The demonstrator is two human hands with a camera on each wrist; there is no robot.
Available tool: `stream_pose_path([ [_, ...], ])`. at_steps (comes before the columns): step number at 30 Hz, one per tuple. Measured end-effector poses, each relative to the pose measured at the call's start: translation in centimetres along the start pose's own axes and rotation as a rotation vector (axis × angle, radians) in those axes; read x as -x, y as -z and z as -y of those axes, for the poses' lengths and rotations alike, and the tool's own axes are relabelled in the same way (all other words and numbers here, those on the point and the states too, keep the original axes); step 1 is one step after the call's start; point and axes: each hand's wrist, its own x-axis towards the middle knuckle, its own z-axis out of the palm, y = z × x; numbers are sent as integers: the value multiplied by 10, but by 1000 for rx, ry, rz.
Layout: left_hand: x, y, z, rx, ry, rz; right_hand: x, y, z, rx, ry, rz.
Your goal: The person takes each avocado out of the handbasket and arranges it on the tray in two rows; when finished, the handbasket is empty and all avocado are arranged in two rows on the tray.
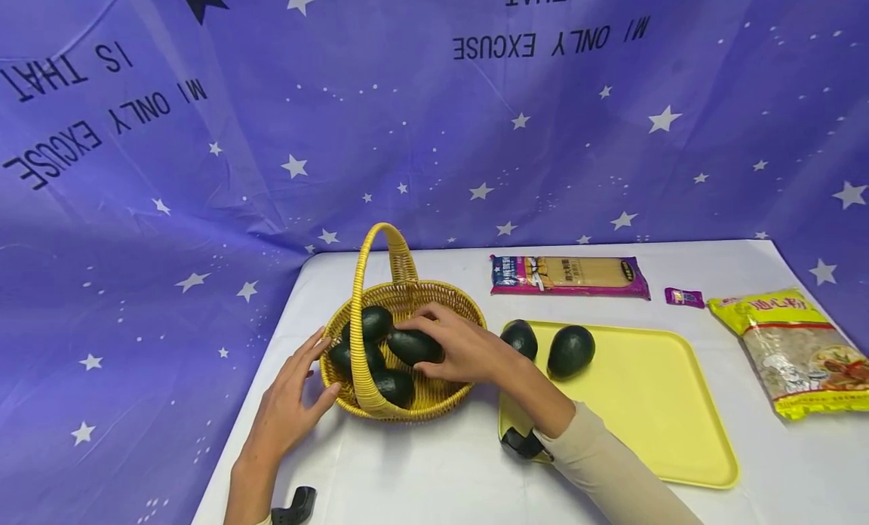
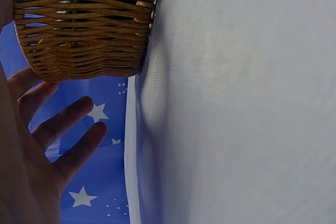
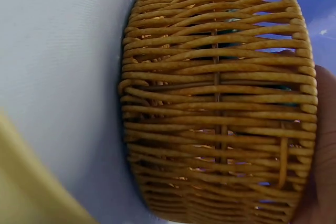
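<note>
Gripping an avocado, the right hand partly hides it; the left hand, spread, touches the basket.

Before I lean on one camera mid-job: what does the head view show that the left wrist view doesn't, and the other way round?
Head view only: the right hand gripping a dark green fruit at the basket, the basket's handle, two more fruits at the yellow tray, the long packet, the small purple packet and the yellow-ended bag.

Left wrist view only: a close, side-on look at the outer weave, down to the table.

Both: the basket, the left hand beside it, the white table and the star-printed cloth.
</note>
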Motion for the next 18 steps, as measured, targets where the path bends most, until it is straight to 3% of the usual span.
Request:
stream_pose_path([
  [18, 0, -2, 4, 18, -10, 0, 27, 22, 4, -44, -65, -107],
])
